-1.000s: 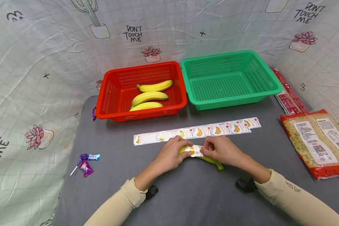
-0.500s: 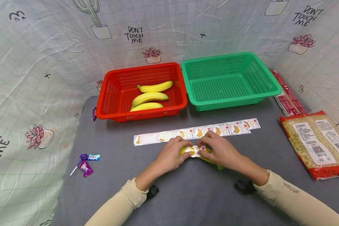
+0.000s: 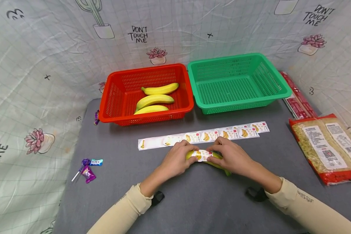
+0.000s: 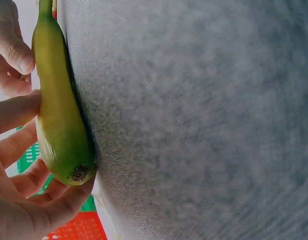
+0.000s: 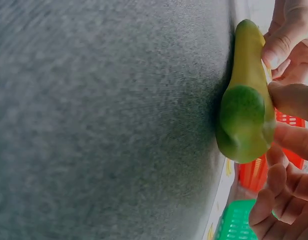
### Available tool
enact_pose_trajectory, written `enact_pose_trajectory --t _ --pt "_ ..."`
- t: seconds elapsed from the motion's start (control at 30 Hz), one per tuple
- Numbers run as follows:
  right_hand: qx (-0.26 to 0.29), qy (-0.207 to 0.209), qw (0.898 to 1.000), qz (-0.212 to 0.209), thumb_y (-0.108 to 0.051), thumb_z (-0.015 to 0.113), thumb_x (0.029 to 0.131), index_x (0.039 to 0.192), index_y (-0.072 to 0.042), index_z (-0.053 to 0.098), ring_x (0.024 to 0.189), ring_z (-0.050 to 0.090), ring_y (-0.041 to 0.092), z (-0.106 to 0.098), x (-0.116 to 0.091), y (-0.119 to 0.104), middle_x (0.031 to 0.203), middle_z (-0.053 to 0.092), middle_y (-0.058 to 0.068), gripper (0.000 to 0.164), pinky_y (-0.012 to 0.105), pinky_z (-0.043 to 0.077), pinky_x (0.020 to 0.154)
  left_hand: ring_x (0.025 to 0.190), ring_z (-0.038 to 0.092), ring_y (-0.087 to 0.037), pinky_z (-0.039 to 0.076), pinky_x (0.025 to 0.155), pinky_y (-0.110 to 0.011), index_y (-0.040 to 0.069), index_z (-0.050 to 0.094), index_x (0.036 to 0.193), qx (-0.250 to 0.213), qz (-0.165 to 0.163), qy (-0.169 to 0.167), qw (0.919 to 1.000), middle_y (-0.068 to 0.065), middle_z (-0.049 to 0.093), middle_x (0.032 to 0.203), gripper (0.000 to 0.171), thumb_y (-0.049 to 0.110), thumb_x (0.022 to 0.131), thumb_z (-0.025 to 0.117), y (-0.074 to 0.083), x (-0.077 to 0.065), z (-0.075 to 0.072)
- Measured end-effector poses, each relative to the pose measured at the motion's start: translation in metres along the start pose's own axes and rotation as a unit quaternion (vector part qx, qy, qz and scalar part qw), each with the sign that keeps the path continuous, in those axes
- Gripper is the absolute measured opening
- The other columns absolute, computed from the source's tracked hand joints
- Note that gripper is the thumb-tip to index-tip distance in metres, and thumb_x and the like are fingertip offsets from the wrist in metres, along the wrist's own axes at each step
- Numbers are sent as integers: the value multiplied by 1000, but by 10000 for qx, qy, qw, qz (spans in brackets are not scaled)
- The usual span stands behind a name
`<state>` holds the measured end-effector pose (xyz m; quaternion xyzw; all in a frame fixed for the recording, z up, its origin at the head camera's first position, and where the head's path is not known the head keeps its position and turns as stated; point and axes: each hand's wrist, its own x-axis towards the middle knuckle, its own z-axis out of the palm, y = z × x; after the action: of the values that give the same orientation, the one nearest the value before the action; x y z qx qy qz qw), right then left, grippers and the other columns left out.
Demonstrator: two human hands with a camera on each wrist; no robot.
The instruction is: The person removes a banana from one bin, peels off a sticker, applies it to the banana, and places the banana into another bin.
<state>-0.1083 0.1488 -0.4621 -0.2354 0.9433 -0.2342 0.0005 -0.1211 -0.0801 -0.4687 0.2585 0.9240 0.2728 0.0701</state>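
On the grey tabletop lies a banana (image 3: 227, 172), its green stem end pointing to the right. A white sticker printed with bananas (image 3: 202, 155) lies along the banana's upper side. My left hand (image 3: 176, 160) grips the banana's left end between thumb and fingers. With thumb and fingertips, my right hand (image 3: 234, 158) holds the banana at the sticker's right end. The left wrist view shows the blossom end of the banana (image 4: 56, 105) against the left fingers. From the right wrist, the thumb touches the side of the banana (image 5: 244, 115).
Behind the hands lies a strip of banana stickers (image 3: 175, 140). A red basket (image 3: 146, 121) with several bananas stands beside a green basket (image 3: 234, 107). Wrapped candies (image 3: 88, 174) and a lollipop (image 3: 85, 162) lie left; a bag of dry food (image 3: 324, 149) lies right.
My right hand has shifted left and inward along the banana. The sticker's right end, held raised a second ago, now lies down on the banana. My left hand keeps its place.
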Motion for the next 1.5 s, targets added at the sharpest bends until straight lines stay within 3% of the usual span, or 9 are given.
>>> enact_pose_trajectory --t 0.4,0.63,0.77,0.9,1.07,1.17,1.27,1.37,1.5 --pt "-147 -70 9999 2 -32 83 84 104 -19 79 70 48 4 -5 0 5 88 63 -5 24 24 41 62 101 57 -23 47 88 -38 18 74 124 -7 21 -35 10000 -3 64 109 33 28 93 76 3 6 2" --pt "47 -382 9992 -84 -31 82 85 99 -18 78 69 52 5 -13 11 6 83 64 -9 19 25 43 65 99 61 -20 48 85 -36 17 74 124 -124 -1 -145 9998 -4 70 109 33 28 93 76 1 8 1" --pt "480 -382 9981 -57 -28 80 88 103 -12 78 65 51 4 -31 25 7 78 63 -9 22 24 43 62 106 67 -22 51 94 -42 16 74 123 -293 42 -267 9992 -2 75 116 32 25 93 76 -2 9 -1" --pt "710 -48 9973 185 -25 77 92 109 -10 78 69 55 10 -72 45 18 83 70 -3 23 25 45 63 113 68 -23 50 99 -45 15 73 125 -517 -73 -382 9979 -2 75 122 34 23 93 75 -5 8 -3" --pt "768 507 9905 1025 -33 70 97 118 -9 75 79 59 1 -141 61 55 103 76 9 32 21 46 69 116 67 -23 49 101 -46 15 73 126 -603 -156 -414 9972 -2 74 124 35 24 93 76 -7 5 -4" --pt "817 686 9811 1612 -42 66 99 128 -7 70 82 56 -8 -180 62 92 102 74 -8 45 17 45 70 117 67 -24 49 103 -46 14 74 125 -672 -128 -379 9969 -3 74 123 35 24 92 76 -8 4 -5" --pt "745 728 9724 2086 -49 62 99 134 -4 65 78 57 -5 -210 59 134 87 63 -28 57 21 46 64 118 67 -25 49 103 -47 14 74 125 -729 -77 -330 9968 -3 75 122 35 23 91 77 -9 4 -5" --pt "667 681 9636 2498 -50 60 99 134 -1 64 71 58 -3 -229 49 173 77 58 -33 61 27 46 59 117 67 -25 49 102 -47 15 75 124 -768 -54 -308 9966 -3 75 122 35 22 90 78 -10 6 -6" --pt "824 482 9483 3026 -53 60 98 134 1 63 66 61 -2 -234 33 210 72 62 -26 65 27 48 59 117 67 -24 50 102 -46 16 75 124 -807 -56 -313 9962 -2 75 121 34 22 90 78 -10 6 -6"
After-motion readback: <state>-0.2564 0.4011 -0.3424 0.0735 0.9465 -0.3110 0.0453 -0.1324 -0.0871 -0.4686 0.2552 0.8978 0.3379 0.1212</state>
